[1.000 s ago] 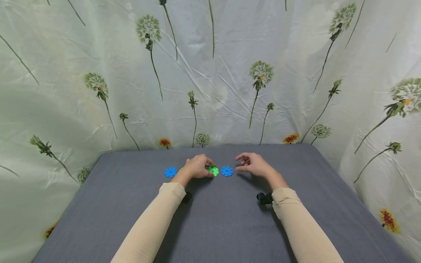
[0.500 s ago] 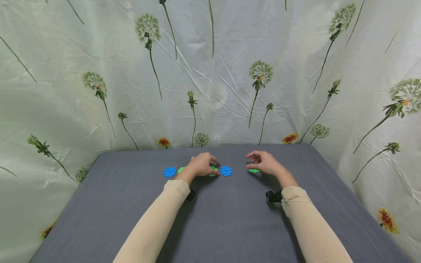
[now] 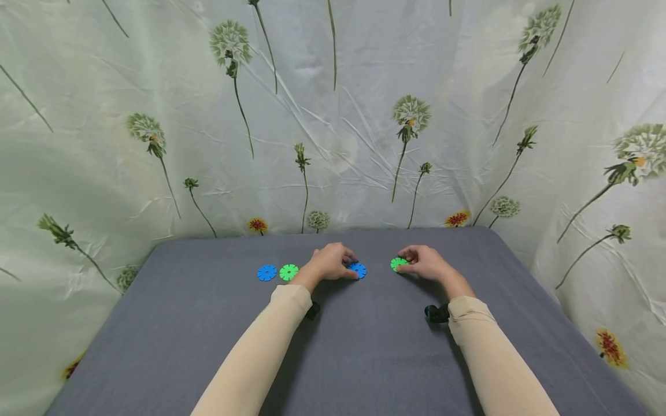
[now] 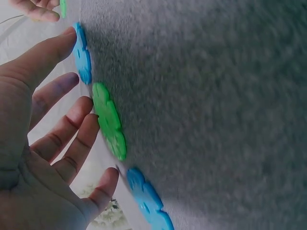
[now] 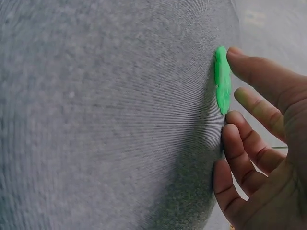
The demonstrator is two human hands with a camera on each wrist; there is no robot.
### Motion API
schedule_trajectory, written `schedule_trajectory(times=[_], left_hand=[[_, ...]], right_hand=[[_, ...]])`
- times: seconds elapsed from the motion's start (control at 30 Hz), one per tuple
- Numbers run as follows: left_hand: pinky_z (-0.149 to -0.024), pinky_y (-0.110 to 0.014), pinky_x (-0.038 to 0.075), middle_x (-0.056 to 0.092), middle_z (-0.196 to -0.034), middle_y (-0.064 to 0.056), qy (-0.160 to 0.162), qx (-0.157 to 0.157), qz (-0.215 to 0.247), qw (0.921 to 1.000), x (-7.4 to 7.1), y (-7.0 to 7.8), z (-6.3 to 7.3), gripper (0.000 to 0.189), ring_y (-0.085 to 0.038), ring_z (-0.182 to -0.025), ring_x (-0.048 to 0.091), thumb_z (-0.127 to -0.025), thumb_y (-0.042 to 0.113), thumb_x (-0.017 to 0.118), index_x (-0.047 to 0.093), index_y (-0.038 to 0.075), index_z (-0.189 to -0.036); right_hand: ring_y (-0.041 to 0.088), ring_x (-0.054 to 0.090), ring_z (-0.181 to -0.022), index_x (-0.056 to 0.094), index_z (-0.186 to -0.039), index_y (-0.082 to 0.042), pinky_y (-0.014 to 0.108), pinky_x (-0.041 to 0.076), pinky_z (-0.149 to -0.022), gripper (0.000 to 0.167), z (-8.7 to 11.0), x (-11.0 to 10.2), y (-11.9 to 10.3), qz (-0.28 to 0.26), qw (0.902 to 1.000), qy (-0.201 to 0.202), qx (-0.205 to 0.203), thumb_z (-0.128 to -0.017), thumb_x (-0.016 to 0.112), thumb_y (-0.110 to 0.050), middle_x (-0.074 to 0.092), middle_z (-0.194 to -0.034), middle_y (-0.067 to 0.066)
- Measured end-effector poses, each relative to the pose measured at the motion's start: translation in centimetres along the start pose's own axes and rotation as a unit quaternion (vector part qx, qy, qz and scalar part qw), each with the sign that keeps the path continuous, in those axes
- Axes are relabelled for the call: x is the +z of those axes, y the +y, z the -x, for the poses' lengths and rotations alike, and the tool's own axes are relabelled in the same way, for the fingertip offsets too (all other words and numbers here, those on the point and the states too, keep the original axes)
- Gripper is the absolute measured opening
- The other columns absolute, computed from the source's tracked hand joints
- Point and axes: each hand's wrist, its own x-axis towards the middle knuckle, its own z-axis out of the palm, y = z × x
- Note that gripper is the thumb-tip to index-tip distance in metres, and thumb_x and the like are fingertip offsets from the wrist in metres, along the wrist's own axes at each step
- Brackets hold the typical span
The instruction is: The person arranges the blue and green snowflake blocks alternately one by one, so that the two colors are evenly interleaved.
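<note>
My left hand [image 3: 335,261] is low over the row, thumb and forefinger spread across a flat blue notched disc [image 3: 357,270]. In the left wrist view the thumb tip overlaps the far end of that disc, while a green disc [image 4: 109,120] lies by the other fingertips and a second blue disc [image 4: 148,201] sits nearer. On the right, my right hand [image 3: 429,263] is beside another green notched disc [image 3: 399,264]. Its thumb tip lies right at the disc's edge in the right wrist view, with the other fingers apart from each other and loosely bent.
At the row's left end lie a blue disc [image 3: 267,273] and a green disc [image 3: 288,272]. Grey cloth [image 3: 364,358] covers the table. Behind it hangs a pale flower-printed curtain [image 3: 354,150]. Each wrist wears a black camera, such as the right one [image 3: 436,314].
My left hand has moved right from a green disc to the blue one. My right hand has also shifted right, bringing its green disc into sight between thumb and fingers.
</note>
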Motion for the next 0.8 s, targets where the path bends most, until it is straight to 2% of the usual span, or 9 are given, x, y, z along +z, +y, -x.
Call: schedule_trajectory(times=[0.23,0.47,0.67,0.8], left_hand=[[-0.117,-0.065,0.035,0.074,-0.135,-0.002,0.002,-0.001,0.005,1.0,0.4,0.27,-0.34,0.044,-0.023,-0.13,0.065,-0.091,0.04,0.088,0.078,0.027,-0.132],[-0.115,-0.063,0.036,0.076,-0.132,-0.001,0.007,0.001,0.0,1.0,0.87,0.37,-0.65,0.042,-0.022,-0.127,0.067,-0.09,0.037,0.089,0.08,0.028,-0.13],[-0.121,-0.067,0.031,0.075,-0.133,-0.002,0.006,-0.01,0.003,0.9999,0.99,0.66,-0.55,0.041,-0.023,-0.128,0.067,-0.091,0.035,0.089,0.08,0.027,-0.13],[-0.121,-0.066,0.032,0.075,-0.132,-0.002,0.005,-0.018,0.005,0.9998,0.89,0.95,-0.41,0.04,-0.023,-0.128,0.066,-0.091,0.034,0.089,0.081,0.027,-0.129]], right_hand=[[0.025,0.059,-0.1,0.071,-0.133,0.002,0.036,0.048,-0.084,0.05,-0.08,0.24,0.06,0.002,1.0,0.009,0.003,-0.095,0.084,-0.028,0.067,-0.113,0.015],[0.025,0.056,-0.096,0.072,-0.129,0.001,0.035,0.046,-0.082,0.046,-0.16,0.54,0.17,-0.003,0.9999,0.014,0.006,-0.093,0.085,-0.024,0.065,-0.108,0.014],[0.024,0.056,-0.096,0.074,-0.127,-0.001,0.034,0.044,-0.082,0.042,-0.19,0.69,0.13,-0.004,0.9997,0.02,0.014,-0.094,0.085,-0.024,0.065,-0.107,0.013],[0.025,0.056,-0.096,0.074,-0.125,-0.001,0.035,0.044,-0.083,0.041,-0.14,0.65,0.07,-0.004,0.9996,0.02,0.019,-0.093,0.086,-0.023,0.065,-0.107,0.013]])
